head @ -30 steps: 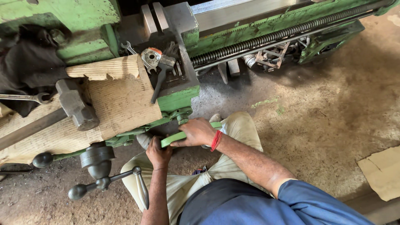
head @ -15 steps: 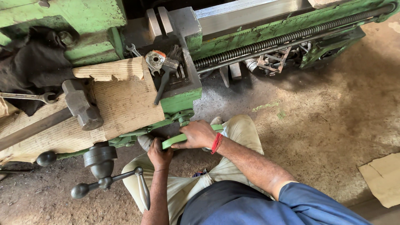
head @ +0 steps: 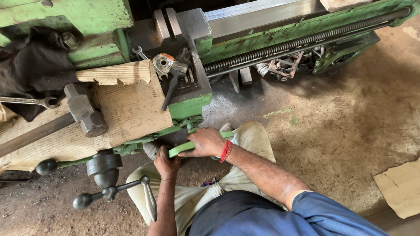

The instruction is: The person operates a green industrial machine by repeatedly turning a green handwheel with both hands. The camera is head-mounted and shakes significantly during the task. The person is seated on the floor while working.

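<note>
Gripping one green bar (head: 199,143) below the lathe carriage (head: 188,94), right hand (head: 205,142) and left hand (head: 166,162) clamp it (hammer (head: 81,109) beside carriage).

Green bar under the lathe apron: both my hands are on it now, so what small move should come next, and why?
Probably steady the green bar and ease it level against the lathe. The left hand grips its near end from below while the right hand presses on top, and the bar sits tilted, just below the apron's green edge. Whether it is seated is hidden by the hands.
</note>
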